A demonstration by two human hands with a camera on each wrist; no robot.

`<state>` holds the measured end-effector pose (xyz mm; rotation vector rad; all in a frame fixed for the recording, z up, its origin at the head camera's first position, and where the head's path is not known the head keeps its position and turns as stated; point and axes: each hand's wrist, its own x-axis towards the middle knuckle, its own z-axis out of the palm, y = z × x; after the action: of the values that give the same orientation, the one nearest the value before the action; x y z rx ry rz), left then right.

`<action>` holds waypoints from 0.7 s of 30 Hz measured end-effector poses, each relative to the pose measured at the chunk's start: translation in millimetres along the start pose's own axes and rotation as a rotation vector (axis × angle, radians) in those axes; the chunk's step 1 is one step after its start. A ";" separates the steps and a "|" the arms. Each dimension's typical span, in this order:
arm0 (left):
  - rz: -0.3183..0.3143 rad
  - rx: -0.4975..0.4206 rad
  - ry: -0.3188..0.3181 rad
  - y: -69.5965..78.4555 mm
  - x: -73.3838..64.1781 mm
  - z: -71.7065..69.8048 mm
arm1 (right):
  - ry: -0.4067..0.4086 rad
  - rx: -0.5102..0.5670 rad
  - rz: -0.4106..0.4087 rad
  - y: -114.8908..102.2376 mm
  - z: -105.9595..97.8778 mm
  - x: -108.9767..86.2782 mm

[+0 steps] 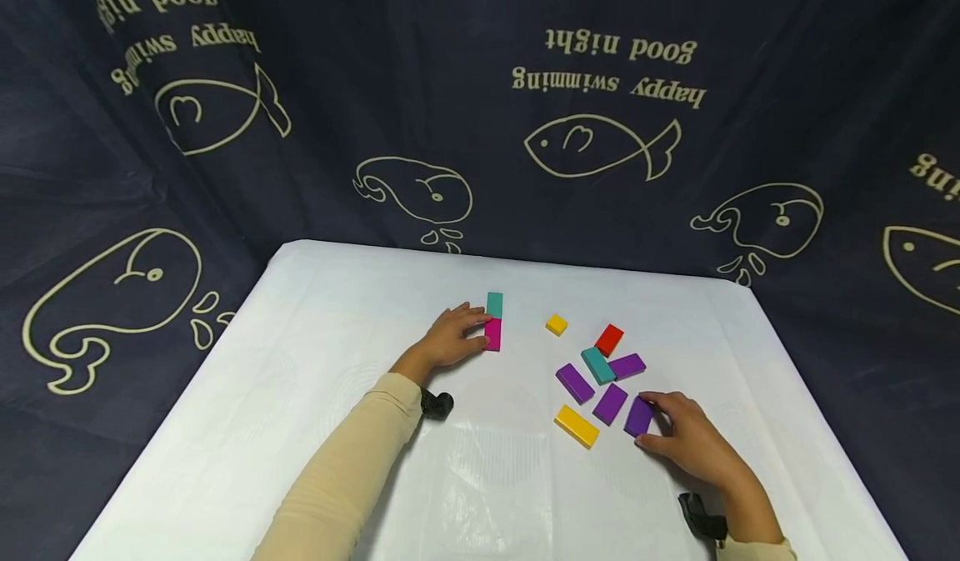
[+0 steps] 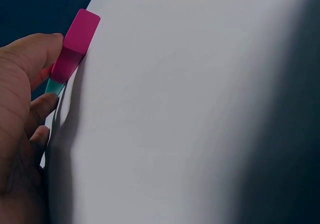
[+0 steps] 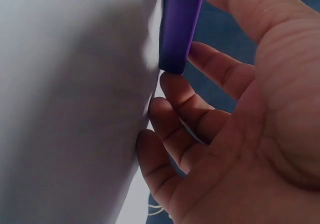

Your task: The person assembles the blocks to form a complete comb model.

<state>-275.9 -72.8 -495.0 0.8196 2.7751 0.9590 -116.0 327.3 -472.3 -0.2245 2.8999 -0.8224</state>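
Note:
On the white table, a pink block (image 1: 492, 335) lies end to end with a teal block (image 1: 495, 304). My left hand (image 1: 452, 338) reaches in from the left and holds the pink block, thumb at its near end and index finger toward its far end. The left wrist view shows the thumb against the side of the pink block (image 2: 76, 41), with the teal block (image 2: 54, 87) partly hidden behind it. To the right, my right hand (image 1: 693, 440) pinches a dark purple block (image 1: 638, 417) between thumb and fingers. That purple block (image 3: 179, 29) is cut off by the right wrist view's top edge.
Left of the right hand lie purple blocks (image 1: 611, 404), a long yellow block (image 1: 577, 426), another teal block (image 1: 597, 366) and a red block (image 1: 609, 340). A small yellow block (image 1: 557, 324) sits between them and the pink block. A dark printed cloth (image 1: 480, 111) hangs behind the table (image 1: 480, 478).

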 end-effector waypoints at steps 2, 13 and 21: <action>0.001 0.004 -0.001 -0.7 -0.3 0.5 | 0.002 0.011 -0.006 0.4 -0.9 0.2; -0.002 0.013 -0.010 -1.7 2.1 0.0 | 0.023 0.090 -0.064 -0.8 -9.2 5.8; 0.002 0.017 -0.012 -0.7 1.1 -0.7 | 0.016 0.117 -0.135 -20.9 -16.2 20.6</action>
<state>-277.3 -73.1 -494.7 0.8284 2.7765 0.9287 -136.4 314.4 -449.1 -0.4075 2.8638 -1.0163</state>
